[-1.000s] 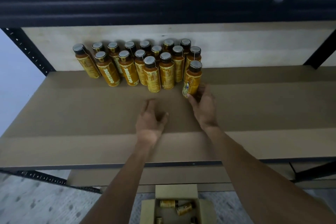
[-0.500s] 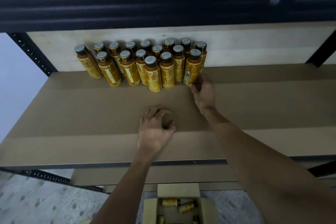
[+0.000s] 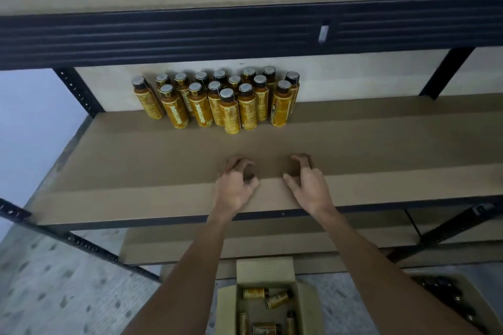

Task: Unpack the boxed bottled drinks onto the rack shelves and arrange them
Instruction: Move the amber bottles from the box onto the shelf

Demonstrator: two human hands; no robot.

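Note:
Several yellow-labelled bottles (image 3: 217, 100) with silver caps stand clustered at the back left of the brown rack shelf (image 3: 381, 133). The rightmost front bottle (image 3: 281, 103) stands upright on its own beside the others. My left hand (image 3: 235, 185) and my right hand (image 3: 309, 183) hover side by side over the shelf's front part, fingers loosely curled, holding nothing. On the floor below, an open cardboard box (image 3: 307, 304) holds several more bottles (image 3: 277, 299) lying on their sides.
A dark metal beam (image 3: 245, 35) of the upper shelf runs overhead. Black rack posts (image 3: 79, 92) stand at the left and right. A lower shelf (image 3: 272, 242) sits beneath. A second box (image 3: 460, 302) lies at the bottom right on the speckled floor.
My right hand let go of the bottle it had set at the right end of the group and drew back beside my left hand. The view tilted up.

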